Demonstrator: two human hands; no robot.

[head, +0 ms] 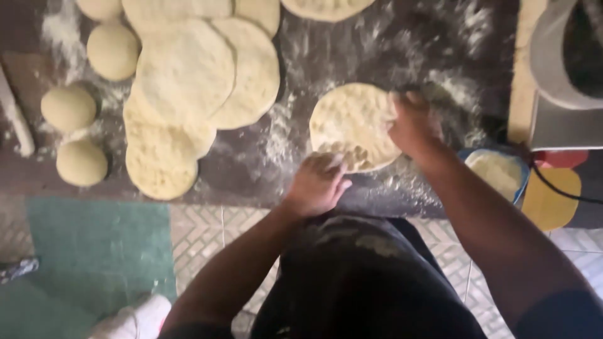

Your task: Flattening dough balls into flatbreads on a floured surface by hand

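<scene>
Single head-worn view, looking steeply down, close over the floured worktop [352,56], floor below

No pkgs, labels, signs or screens in view.
</scene>
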